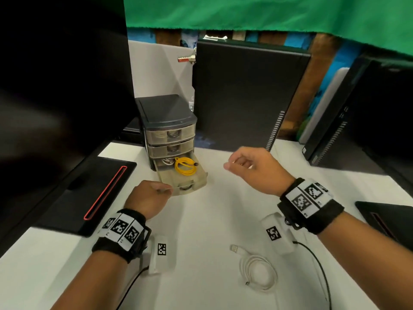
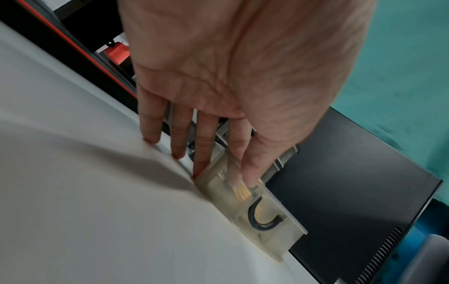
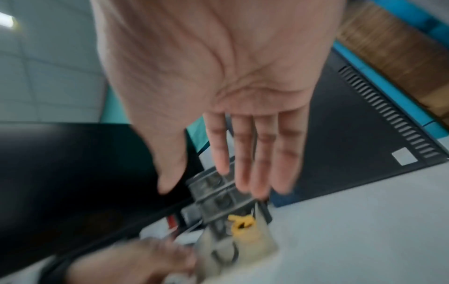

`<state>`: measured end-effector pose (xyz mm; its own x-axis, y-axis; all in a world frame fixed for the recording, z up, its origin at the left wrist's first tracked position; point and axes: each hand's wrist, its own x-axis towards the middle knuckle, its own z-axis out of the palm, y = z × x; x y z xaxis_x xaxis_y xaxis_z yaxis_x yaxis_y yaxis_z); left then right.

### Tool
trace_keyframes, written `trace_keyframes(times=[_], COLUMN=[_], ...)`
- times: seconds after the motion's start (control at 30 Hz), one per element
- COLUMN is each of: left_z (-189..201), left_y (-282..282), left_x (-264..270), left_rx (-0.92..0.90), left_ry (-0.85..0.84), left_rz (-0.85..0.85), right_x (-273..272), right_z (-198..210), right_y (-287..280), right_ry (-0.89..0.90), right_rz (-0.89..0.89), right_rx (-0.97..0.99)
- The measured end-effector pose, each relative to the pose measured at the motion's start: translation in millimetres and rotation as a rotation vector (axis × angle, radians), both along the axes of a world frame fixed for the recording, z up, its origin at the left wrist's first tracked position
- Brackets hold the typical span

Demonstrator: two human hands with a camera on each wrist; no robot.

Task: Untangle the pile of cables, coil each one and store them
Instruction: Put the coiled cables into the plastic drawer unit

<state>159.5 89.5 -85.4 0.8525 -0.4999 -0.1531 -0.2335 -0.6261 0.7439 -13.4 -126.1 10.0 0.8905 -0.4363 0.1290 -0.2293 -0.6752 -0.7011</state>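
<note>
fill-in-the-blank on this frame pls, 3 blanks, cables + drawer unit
1. The coiled cable inside the open drawer is ____ in colour.
2. The white cable lies coiled on the ____.
3. Of the drawer unit's three drawers, the ____ one is pulled out, with the left hand at its front.

Missing words: yellow; table; bottom

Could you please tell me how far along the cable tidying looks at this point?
Done: a coiled yellow cable lies in the open bottom drawer of the drawer unit. In hand: the left hand rests straight fingers on the drawer front; the right hand hovers empty. Left: a coiled white cable on the table awaits storing.
</note>
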Motion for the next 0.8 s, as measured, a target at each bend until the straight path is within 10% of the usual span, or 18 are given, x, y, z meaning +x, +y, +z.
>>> trace_keyframes(times=[0.2,0.4,0.63,0.8], left_z=[2.3,5.3,6.4,4.3], left_y=[-1.5,-0.6,1.0,4.8], left_x=[-3.9,-5.9,-8.2,-8.6], left_rx=[-0.021,-0.020,-0.019,-0.049], left_ry=[0.010,0.014,0.009,0.026], left_rz=[0.022,0.019,0.025,0.004], right_x=[-90.8,-78.6,58.1,135.0], right_z=[-36.2,-49.2,-6.5,-28.0], right_y=[49.6,50.9,46.3,53.6], right_ry=[0.962,0.773,0.337,0.366], right_rz=[0.577,0.515,0.402,0.288], right_rx=[-0.405,-0.316,-0.178,-0.207])
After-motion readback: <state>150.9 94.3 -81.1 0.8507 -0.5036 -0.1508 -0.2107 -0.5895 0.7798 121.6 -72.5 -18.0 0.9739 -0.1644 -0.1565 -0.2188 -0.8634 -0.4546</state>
